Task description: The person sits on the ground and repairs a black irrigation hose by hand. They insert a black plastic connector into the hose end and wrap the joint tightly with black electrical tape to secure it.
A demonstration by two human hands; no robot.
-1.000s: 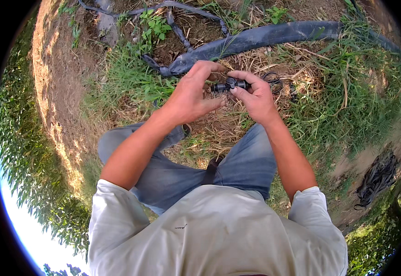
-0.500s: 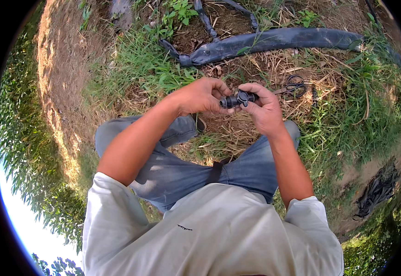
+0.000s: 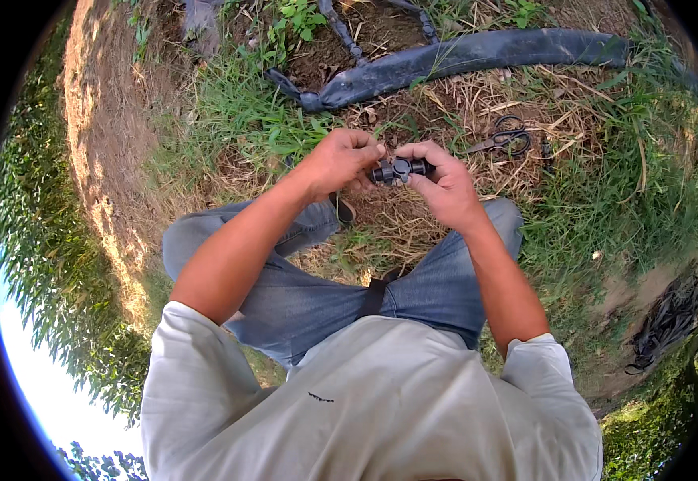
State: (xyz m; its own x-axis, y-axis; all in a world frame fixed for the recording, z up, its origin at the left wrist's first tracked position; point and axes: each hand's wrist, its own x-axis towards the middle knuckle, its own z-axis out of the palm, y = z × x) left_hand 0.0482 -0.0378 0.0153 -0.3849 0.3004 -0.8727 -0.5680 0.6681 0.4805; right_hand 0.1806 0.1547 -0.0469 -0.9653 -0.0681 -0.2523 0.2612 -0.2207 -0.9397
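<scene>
Between my two hands, just above the ground in front of my knees, is a black plastic irrigation valve (image 3: 401,169) with a small handle on its middle. My right hand (image 3: 451,191) grips its right end between thumb and fingers. The fingers of my left hand (image 3: 338,163) are bent and pinched at its left end, which they partly cover. Whether a smaller piece sits in those fingers is hidden. A pair of dark-handled scissors (image 3: 511,139) lies on the dry straw to the right of my right hand.
A flat black irrigation hose (image 3: 493,54) runs across the ground beyond my hands, its left end folded. Thin black branch tubes (image 3: 339,30) with fittings join it. Green grass (image 3: 245,112) grows around, and a bundle of black material (image 3: 666,325) lies at the far right.
Both hands and the valve have shifted a little left. The scissors' blades, partly behind my right hand before, now show. The view has tilted slightly, so the hose appears higher.
</scene>
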